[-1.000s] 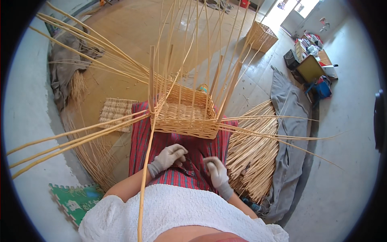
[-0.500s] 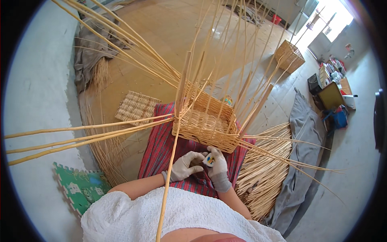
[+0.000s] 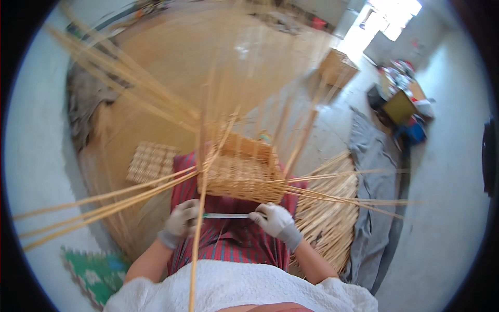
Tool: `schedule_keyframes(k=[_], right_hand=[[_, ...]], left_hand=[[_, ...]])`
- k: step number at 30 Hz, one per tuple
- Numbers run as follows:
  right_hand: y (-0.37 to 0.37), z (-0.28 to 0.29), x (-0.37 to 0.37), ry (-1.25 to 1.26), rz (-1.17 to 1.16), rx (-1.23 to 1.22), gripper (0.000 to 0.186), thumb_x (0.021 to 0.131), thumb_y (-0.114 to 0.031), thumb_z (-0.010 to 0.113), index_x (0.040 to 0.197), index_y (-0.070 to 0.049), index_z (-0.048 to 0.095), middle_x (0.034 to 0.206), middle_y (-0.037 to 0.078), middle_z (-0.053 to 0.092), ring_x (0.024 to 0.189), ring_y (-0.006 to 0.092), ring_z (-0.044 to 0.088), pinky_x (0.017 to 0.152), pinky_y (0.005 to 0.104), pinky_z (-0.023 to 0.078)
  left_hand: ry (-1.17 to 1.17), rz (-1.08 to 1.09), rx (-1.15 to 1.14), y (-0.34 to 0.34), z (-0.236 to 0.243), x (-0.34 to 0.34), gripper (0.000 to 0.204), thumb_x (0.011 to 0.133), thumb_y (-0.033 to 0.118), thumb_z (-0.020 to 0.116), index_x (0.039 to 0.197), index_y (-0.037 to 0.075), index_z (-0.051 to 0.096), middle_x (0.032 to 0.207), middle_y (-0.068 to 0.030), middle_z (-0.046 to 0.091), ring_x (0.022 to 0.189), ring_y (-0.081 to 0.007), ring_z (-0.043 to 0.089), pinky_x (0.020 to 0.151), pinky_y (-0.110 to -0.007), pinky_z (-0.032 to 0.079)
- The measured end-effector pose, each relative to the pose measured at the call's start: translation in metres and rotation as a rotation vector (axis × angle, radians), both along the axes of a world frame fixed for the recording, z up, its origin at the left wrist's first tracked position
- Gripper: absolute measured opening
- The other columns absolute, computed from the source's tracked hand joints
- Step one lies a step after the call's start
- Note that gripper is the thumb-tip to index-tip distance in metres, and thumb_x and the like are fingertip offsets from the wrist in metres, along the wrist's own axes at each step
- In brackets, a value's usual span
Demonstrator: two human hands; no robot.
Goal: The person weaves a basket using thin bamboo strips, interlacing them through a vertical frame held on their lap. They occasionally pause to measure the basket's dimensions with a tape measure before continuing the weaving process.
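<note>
A pale tape-measure strip (image 3: pixel 226 215) stretches level between my gloved hands over a red striped cloth (image 3: pixel 234 239) on my lap. My left hand (image 3: pixel 182 221) is closed on its left end, beside a long cane (image 3: pixel 194 262) hanging toward me. My right hand (image 3: pixel 273 221) grips its right end; the case is not clearly visible. Just beyond them sits a partly woven wicker basket (image 3: pixel 239 177) with tall stakes and long canes fanning out from its corners. The picture is blurred by motion.
A woven mat (image 3: pixel 148 161) lies left of the cloth; a cane bundle (image 3: pixel 325 218) and grey fabric (image 3: pixel 371 197) lie right. A green foam mat (image 3: pixel 93 270) is at lower left. A finished-looking basket (image 3: pixel 335 65) and a pile of bags and boxes (image 3: pixel 405 104) stand farther back.
My empty-looking hands came together on a small tape measure, then moved apart, drawing out its strip. The view shifted right and back left, with the basket appearing lower now.
</note>
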State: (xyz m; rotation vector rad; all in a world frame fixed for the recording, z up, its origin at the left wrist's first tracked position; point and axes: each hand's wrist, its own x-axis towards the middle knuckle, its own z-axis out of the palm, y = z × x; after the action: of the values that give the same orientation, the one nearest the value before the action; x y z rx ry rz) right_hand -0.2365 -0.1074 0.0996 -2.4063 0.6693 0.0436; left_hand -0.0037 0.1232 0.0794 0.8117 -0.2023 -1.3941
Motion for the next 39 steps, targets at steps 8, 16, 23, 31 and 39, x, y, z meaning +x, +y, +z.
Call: schedule_keyframes(k=[8, 16, 23, 31, 39], right_hand=[[-0.106, 0.081, -0.006, -0.52, -0.39, -0.385, 0.015, 0.086, -0.018, 0.072, 0.097, -0.007, 0.071, 0.088, 0.014, 0.069, 0.085, 0.033, 0.069, 0.076, 0.0422, 0.055], [-0.112, 0.155, 0.13, -0.851, -0.255, -0.824, 0.016, 0.087, -0.025, 0.073, 0.09, -0.01, 0.075, 0.085, 0.009, 0.069, 0.087, 0.0313, 0.065, 0.081, 0.0428, 0.05], [-0.148, 0.145, 0.112, -0.688, -0.285, -0.919, 0.017, 0.085, -0.028, 0.074, 0.086, -0.011, 0.074, 0.086, 0.009, 0.069, 0.088, 0.0317, 0.065, 0.082, 0.0439, 0.05], [-0.218, 0.13, 0.036, -0.619, -0.313, -0.659, 0.021, 0.087, -0.024, 0.076, 0.103, -0.011, 0.077, 0.092, 0.01, 0.071, 0.088, 0.0272, 0.068, 0.082, 0.0373, 0.052], [-0.223, 0.137, 0.039, -0.545, -0.173, -0.615, 0.028, 0.092, -0.021, 0.069, 0.119, -0.019, 0.076, 0.101, 0.009, 0.075, 0.096, 0.0294, 0.069, 0.09, 0.0397, 0.052]], left_hand=[[-1.222, 0.287, -0.184, -0.034, 0.122, 0.016, 0.011, 0.103, 0.004, 0.056, 0.11, 0.0, 0.064, 0.09, -0.0051, 0.066, 0.083, -0.0134, 0.062, 0.079, -0.028, 0.051], [-1.6, 1.043, -0.117, -0.199, 0.127, 0.103, 0.045, 0.098, 0.01, 0.068, 0.139, 0.001, 0.053, 0.12, -0.0082, 0.064, 0.115, -0.0182, 0.061, 0.101, -0.031, 0.049], [-1.059, 0.557, -0.028, -0.217, 0.101, 0.16, 0.023, 0.098, 0.011, 0.069, 0.119, 0.001, 0.068, 0.104, -0.0052, 0.069, 0.086, -0.0126, 0.062, 0.077, -0.026, 0.053], [-0.917, 0.545, -0.313, -0.209, 0.081, 0.167, 0.022, 0.103, 0.013, 0.061, 0.121, 0.004, 0.071, 0.099, -0.0048, 0.071, 0.086, -0.0139, 0.068, 0.081, -0.03, 0.059], [-0.909, 0.572, -0.213, -0.214, 0.085, 0.165, 0.023, 0.103, 0.015, 0.061, 0.122, 0.004, 0.07, 0.094, -0.0059, 0.073, 0.079, -0.016, 0.07, 0.079, -0.03, 0.06]])
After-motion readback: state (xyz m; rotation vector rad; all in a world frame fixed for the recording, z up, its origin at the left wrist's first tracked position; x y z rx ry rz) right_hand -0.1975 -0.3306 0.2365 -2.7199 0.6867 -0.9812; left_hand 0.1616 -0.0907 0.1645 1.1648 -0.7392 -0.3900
